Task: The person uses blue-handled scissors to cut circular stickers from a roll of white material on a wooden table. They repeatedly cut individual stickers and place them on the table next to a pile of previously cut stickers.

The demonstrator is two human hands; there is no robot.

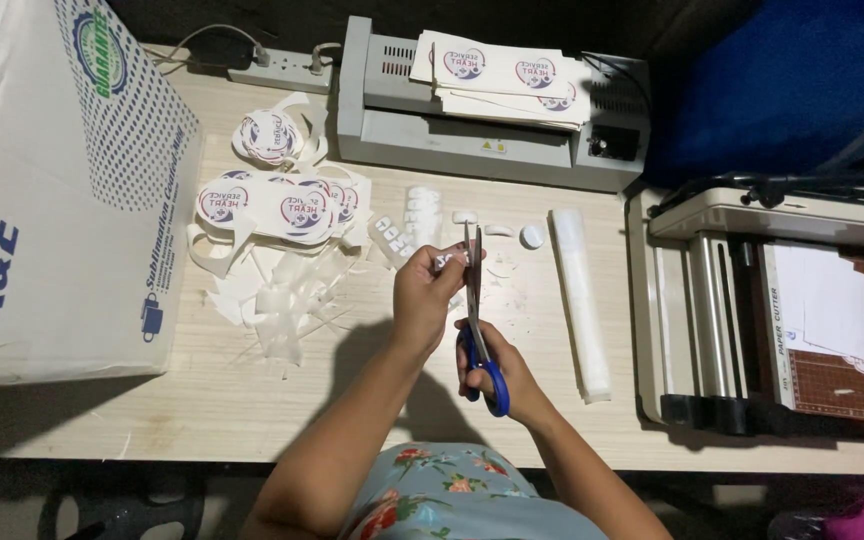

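Nearest the front edge of the pale wood-grain worktop (252,410), the right hand (497,370) is closed through the blue plastic handles of a pair of steel-bladed scissors (476,320), whose blades point away toward the back edge. Just beyond and touching the blades, the left hand (427,290) pinches a small white printed paper cut-out (444,260) between thumb and fingertips, held above the middle of the worktop. To the left of the hands lies a heap of white paper trimmings (277,300), with round white stickers printed in red and blue (272,205) behind it. To the right lies a long stack of clear plastic sleeves (582,300). A large white cardboard box (52,190) covers the left edge; a grey paper cutter (772,310) stands at the right edge. Along the back edge sits a grey laminating machine (452,130) carrying printed white sheets (502,75), with a white power strip (277,70) beside it.
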